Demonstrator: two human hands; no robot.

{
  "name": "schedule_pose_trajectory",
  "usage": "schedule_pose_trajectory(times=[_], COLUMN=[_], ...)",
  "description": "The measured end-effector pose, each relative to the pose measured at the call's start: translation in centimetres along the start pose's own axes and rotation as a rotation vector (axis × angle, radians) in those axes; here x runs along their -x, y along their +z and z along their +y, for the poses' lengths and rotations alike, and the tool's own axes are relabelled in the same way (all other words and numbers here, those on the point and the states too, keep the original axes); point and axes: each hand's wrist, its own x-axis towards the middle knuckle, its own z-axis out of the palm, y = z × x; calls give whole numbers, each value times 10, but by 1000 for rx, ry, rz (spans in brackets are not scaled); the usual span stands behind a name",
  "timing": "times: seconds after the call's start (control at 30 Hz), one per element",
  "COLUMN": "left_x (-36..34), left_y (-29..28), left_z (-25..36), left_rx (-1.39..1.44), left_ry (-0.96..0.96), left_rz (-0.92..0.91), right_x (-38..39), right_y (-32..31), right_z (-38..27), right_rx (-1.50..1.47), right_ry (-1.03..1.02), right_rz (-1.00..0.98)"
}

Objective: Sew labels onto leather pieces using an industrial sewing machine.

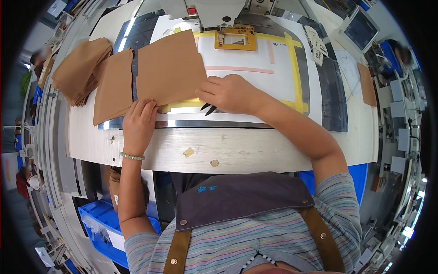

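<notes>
A flat brown piece [171, 71], apparently cloth, is held between my two hands over the left part of the white work sheet. My left hand [140, 116] is closed on its lower left corner, fingers pressed together. At the lower right edge my right hand [230, 95] pinches the same piece. Below the right fingers, two dark points of a small black tool [209, 109] stick out; its other end is hidden in the hand. The sheet [242, 86] carries yellow tape around its border and pink strips.
A stack of brown pieces [114, 86] and a second pile [82, 68] lie at the left. The machine head [219, 13] hangs over the sheet, above a yellow frame [236, 38]. Pale labels [315, 44] and a screen [360, 28] are at the right.
</notes>
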Motion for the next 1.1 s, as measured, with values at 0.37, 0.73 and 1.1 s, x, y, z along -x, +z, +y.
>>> schedule_pose_trajectory(times=[0.37,0.73,1.1], left_x=[-13,-51,-123], left_y=[3,26,83], left_z=[-8,6,40], left_rx=[166,44,48], left_ry=[-115,152,376], left_rz=[90,7,-12], right_x=[-3,17,91], right_y=[9,-26,-63], right_z=[-5,33,47], right_rx=[153,426,441], right_ry=[-1,111,402], right_rz=[103,-25,-219])
